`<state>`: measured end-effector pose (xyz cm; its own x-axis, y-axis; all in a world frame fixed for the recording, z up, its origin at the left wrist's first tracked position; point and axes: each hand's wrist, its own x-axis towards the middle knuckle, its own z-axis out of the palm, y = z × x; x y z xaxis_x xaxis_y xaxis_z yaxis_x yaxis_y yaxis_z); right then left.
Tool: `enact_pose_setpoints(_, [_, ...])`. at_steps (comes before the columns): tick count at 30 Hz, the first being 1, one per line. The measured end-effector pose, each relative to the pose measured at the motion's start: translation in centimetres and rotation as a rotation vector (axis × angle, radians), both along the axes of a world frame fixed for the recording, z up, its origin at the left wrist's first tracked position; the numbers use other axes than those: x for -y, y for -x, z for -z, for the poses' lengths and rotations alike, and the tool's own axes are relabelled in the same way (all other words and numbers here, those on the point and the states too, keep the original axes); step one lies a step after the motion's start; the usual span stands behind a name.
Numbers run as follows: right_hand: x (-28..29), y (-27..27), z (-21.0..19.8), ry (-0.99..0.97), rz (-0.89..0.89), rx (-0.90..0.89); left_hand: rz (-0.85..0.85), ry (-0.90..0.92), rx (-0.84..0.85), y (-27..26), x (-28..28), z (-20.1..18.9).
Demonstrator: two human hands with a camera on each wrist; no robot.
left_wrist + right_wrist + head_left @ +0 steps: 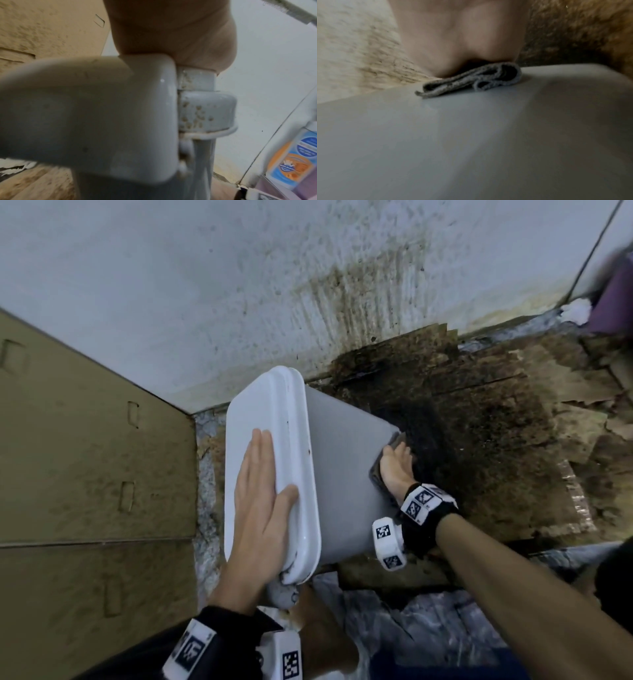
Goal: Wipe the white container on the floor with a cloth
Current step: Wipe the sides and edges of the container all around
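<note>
**Steady the lid, press the cloth flat along the side wall**

The white rectangular plastic container (342,474) stands on the floor in the centre of the head view, tipped toward the left of the frame, close to the stained white wall (239,285) and beside the brown cardboard panel (85,457) at left. The left hand (260,508) lies flat on the glossy white lid (291,419), its grip released, fingers straight, thumb hooked over the lid's edge. The right hand (395,470) presses a folded grey cloth (376,474) against the container's right wall, low down near the dirty brown floor covering (496,440); its fingers look extended over the cloth, not clenched.

To wipe well, I judge the left hand should bear down firmly so the tilted container does not slide or tip. The cloth is bunched at one end in the right wrist view (471,79), so flattening it would cover more surface. Long overlapping strokes suit the wall; the speckled cap (205,112) under the lid's near corner will likely need closer work.
</note>
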<state>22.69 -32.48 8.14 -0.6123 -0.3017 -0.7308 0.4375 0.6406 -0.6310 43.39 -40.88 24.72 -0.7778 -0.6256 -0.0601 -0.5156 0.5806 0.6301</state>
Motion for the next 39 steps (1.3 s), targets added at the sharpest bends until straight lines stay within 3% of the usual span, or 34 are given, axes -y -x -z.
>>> enact_pose_setpoints(5, [-0.5, -5.1, -4.4, 0.141, -0.101, -0.063, -0.001, -0.012, -0.004, -0.3, 0.2, 0.1])
enact_pose_setpoints(10, [-1.2, -11.6, -9.1, 0.413, -0.242, -0.29, -0.01, -0.041, -0.005, -0.2, 0.2, 0.3])
enact_pose_setpoints(15, [-2.0, -11.2, -7.5, 0.558, -0.269, -0.351, 0.004, -0.029, -0.025, -0.6, 0.7, 0.5])
enact_pose_setpoints(19, [-2.0, -8.1, -4.2, 0.478, -0.36, -0.391, -0.021, -0.067, -0.04, -1.4, 1.2, 0.9])
enact_pose_setpoints(26, [-0.8, -6.2, -3.1, 0.33, -0.207, -0.276, -0.028, -0.068, -0.044, -1.6, 1.4, 0.9])
enact_pose_setpoints(30, [-1.7, -7.2, -3.6, 0.374, -0.152, -0.293, -0.019, -0.059, -0.043, -1.2, 1.1, 0.6])
enact_pose_setpoints(35, [-2.5, -7.9, -4.6, 0.396, 0.058, -0.299, -0.003, -0.019, -0.021, -0.5, 0.4, 0.4])
enact_pose_setpoints(39, [-3.8, -8.6, -6.1, 0.549, 0.208, -0.165, 0.007, -0.015, -0.011, 0.2, -0.1, 0.2])
